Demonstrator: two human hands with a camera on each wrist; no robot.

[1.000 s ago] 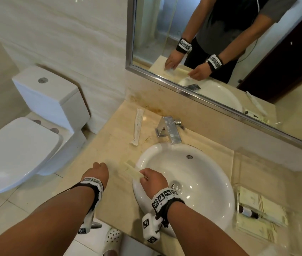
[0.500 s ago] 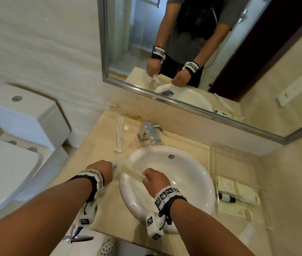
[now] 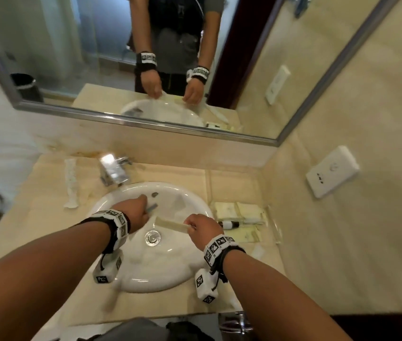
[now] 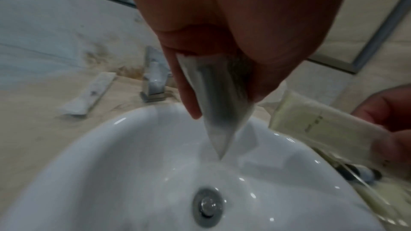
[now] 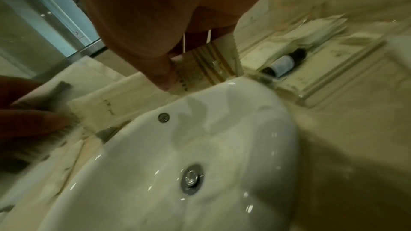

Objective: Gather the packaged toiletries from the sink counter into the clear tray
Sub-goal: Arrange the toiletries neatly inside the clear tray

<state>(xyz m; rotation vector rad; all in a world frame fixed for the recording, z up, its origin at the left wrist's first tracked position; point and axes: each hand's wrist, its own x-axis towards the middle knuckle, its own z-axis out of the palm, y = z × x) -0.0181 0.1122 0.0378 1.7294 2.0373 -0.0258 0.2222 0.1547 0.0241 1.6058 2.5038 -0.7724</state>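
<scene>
Over sink (image 3: 131, 279), packets pinched in hands

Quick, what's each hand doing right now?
Left hand: pinching a small clear packet with something dark inside.
Right hand: pinching a long cream packet.

Head camera looks steeply down over the basin (image 3: 160, 267) toward the mirror (image 3: 96, 57); both wrist cameras hang close above the same basin, sharing its drain (image 4: 208, 204) and the tray (image 5: 333, 69).
</scene>
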